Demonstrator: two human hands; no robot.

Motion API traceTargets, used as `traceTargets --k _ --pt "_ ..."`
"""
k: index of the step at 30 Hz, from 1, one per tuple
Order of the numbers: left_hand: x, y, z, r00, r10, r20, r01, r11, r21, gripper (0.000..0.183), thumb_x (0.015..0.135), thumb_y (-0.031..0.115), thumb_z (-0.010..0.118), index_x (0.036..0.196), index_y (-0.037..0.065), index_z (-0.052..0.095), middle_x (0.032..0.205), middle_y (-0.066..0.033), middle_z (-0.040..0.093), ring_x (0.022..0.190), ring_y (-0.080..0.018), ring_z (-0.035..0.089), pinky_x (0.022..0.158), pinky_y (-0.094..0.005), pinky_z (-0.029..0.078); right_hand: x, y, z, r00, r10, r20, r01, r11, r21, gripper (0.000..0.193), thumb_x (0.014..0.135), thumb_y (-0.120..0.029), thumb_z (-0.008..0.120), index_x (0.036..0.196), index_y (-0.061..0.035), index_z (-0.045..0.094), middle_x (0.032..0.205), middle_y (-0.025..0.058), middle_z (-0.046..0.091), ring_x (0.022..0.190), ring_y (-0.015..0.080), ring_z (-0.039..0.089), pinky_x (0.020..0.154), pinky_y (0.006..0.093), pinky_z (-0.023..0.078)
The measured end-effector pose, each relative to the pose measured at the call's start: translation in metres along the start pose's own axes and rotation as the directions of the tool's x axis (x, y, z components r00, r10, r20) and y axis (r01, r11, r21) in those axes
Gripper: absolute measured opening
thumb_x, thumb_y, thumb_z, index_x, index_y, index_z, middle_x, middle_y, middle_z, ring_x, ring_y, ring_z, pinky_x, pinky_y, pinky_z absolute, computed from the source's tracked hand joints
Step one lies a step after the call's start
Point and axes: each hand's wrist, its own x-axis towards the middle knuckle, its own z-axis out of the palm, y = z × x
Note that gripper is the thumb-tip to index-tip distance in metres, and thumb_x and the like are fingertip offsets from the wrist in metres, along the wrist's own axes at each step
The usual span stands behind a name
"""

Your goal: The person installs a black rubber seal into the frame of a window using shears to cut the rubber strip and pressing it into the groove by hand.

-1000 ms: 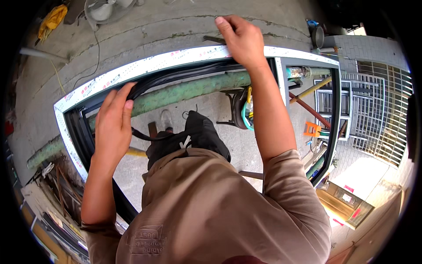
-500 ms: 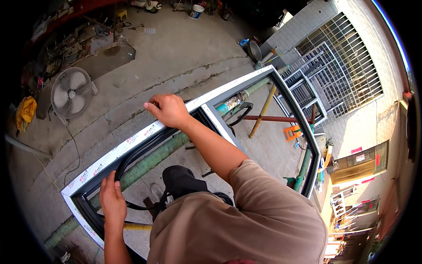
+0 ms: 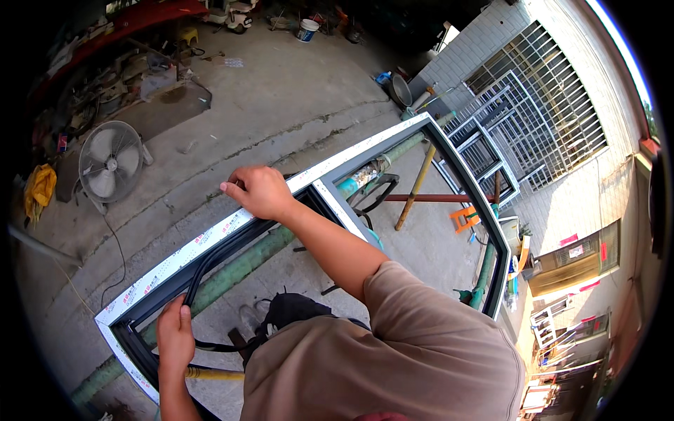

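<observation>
A large window frame (image 3: 156, 282) with a white, print-covered face and dark inner channels lies across green pipe supports (image 3: 242, 270). Along its far left channel runs a black rubber strip (image 3: 200, 275), which bends toward me. My left hand (image 3: 175, 335) is closed on this strip near the frame's left end, and a loose length trails from it toward my legs. Over the far rail, left of the crossbar (image 3: 344, 210), my right hand (image 3: 261, 193) is curled with its fingers across the outer edge. What lies under its palm is hidden.
A standing fan (image 3: 111, 164) is on the concrete floor at the left, its cord nearby. Scrap and tools (image 3: 133, 77) are heaped behind it. Metal grilles (image 3: 505, 126) lean at the right wall. An orange stool (image 3: 464, 218) shows through the frame.
My left hand has come slightly nearer to me, its fingers now bent round the black strip. My right hand stays curled on the far rail. The view has shifted a little.
</observation>
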Motion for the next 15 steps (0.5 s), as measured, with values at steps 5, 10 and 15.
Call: traceTargets --k 5,10,15 --pt "0.001 0.003 -0.006 0.978 -0.125 0.169 0.128 0.992 -0.005 0.038 0.119 0.018 0.056 0.142 -0.008 0.07 0.121 -0.025 0.078 0.102 -0.0415 0.076 0.099 -0.0464 0.058 -0.001 0.001 -0.002 0.999 -0.016 0.045 0.017 1.0 -0.017 0.045 0.105 -0.049 0.074 0.097 -0.0061 0.085 0.092 0.0197 0.081 0.093 0.0428 0.077 0.087 0.0546 0.06" --pt "0.006 -0.005 -0.006 0.989 -0.148 -0.023 0.142 0.974 -0.178 0.04 0.122 0.023 0.056 0.144 -0.007 0.071 0.102 -0.015 0.074 0.074 -0.0157 0.066 0.07 -0.0336 0.057 0.001 0.003 -0.002 0.996 -0.061 0.066 0.061 0.998 -0.006 0.045 0.107 -0.047 0.073 0.1 -0.0041 0.083 0.091 0.0193 0.08 0.09 0.0435 0.077 0.084 0.0544 0.06" --pt "0.022 -0.002 -0.021 0.946 -0.27 0.179 0.291 0.951 -0.105 0.041 0.122 0.025 0.056 0.145 -0.006 0.07 0.097 -0.0127 0.071 0.068 -0.0166 0.062 0.064 -0.0357 0.054 0.0 0.005 0.001 0.996 -0.068 0.053 0.069 0.997 -0.016 0.046 0.106 -0.047 0.073 0.097 -0.0035 0.082 0.09 0.0193 0.08 0.091 0.0427 0.077 0.085 0.0538 0.06"
